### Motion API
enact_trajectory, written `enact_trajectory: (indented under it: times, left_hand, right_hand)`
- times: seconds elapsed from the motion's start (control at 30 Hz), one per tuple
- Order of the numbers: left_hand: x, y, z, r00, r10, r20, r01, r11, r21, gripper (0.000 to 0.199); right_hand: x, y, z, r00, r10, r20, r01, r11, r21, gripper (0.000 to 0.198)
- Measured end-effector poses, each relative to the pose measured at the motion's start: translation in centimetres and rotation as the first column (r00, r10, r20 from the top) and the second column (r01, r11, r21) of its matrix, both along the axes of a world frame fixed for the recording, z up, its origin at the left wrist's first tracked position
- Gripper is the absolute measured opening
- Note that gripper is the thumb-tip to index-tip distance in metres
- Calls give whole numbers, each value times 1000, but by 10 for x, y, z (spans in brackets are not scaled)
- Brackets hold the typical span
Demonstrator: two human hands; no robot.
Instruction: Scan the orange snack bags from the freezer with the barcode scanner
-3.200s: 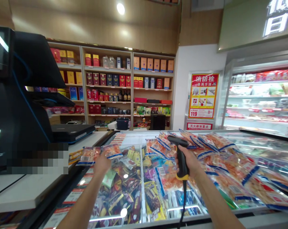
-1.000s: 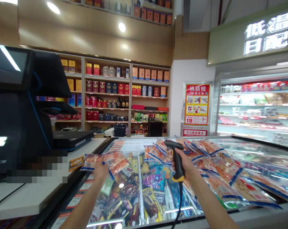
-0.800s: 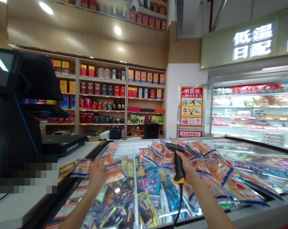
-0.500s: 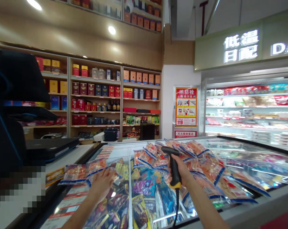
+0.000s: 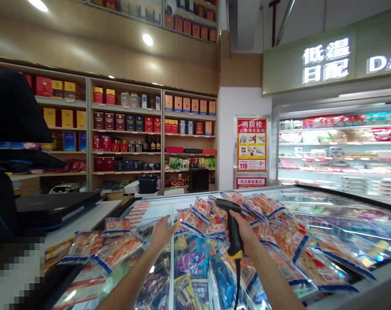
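My right hand (image 5: 243, 232) is wrapped around a black and yellow handheld barcode scanner (image 5: 234, 234), whose cord hangs down toward me. The scanner's head is over a heap of clear packets (image 5: 286, 234) with orange food inside and blue edges. My left hand (image 5: 163, 232) is in the air over the freezer's glass top, holding nothing, fingertips close to the left end of that heap. Its fingers look slightly apart, though small in view. A few similar packets (image 5: 117, 249) lie separately on the left, beside my left forearm.
Colourful bags (image 5: 192, 262) show through the glass of the chest freezer (image 5: 340, 200). A counter at left carries a black flat device (image 5: 57, 204) and a dark monitor (image 5: 17, 107). Shelves of boxed goods (image 5: 127, 122) stand behind, with a lit refrigerated display (image 5: 340, 150) at right.
My left hand has left the packets on the left and moved right and away from me toward the heap. The scanner stays in my right hand. The view has shifted slightly.
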State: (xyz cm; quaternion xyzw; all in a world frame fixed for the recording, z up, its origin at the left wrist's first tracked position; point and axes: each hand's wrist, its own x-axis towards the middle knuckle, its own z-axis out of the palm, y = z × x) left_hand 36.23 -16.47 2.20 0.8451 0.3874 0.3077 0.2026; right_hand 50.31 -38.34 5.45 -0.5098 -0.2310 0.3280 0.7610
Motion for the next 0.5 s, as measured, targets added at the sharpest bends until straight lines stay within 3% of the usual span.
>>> enact_trajectory:
  times: [0.1, 0.2, 0.37, 0.5]
  left_hand:
    - [37, -10, 5, 995, -53, 83, 67, 983, -173, 40]
    - [58, -16, 3, 985, -72, 156, 125, 924, -361, 31]
    - [66, -21, -6, 975, -20, 221, 166, 724, -670, 30]
    - [61, -21, -11, 950, 22, 310, 238, 591, -771, 31]
  right_hand:
    - [3, -1, -2, 1000, 27, -3, -27, 1000, 4, 34]
    - [5, -3, -4, 999, 32, -11, -32, 999, -3, 35]
    - [-2, -4, -1, 998, 30, -50, -34, 996, -81, 37]
    - [-13, 1, 3, 994, 55, -97, -64, 994, -86, 36]
